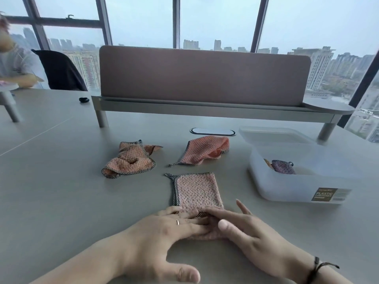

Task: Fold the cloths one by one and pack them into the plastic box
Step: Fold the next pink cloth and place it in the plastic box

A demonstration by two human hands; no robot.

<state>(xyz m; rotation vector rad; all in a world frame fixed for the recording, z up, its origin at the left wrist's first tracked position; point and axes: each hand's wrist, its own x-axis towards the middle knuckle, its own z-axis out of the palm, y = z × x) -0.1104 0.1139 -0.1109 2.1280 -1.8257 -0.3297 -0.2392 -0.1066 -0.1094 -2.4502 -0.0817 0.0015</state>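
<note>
Approx halfway. Box (295, 187) at right w/ folded cloth (284, 166) inside. Pink cloth (196, 191) flat on table centre, part-folded; left hand (164, 228) & right hand (242, 226) spread, pressing near edge. Two crumpled cloths (131, 158) (203, 150) behind, not yet folded.

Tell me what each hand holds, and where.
Nothing is gripped. The left hand and right hand press straight fingers on the pink cloth at its near edge.
</note>
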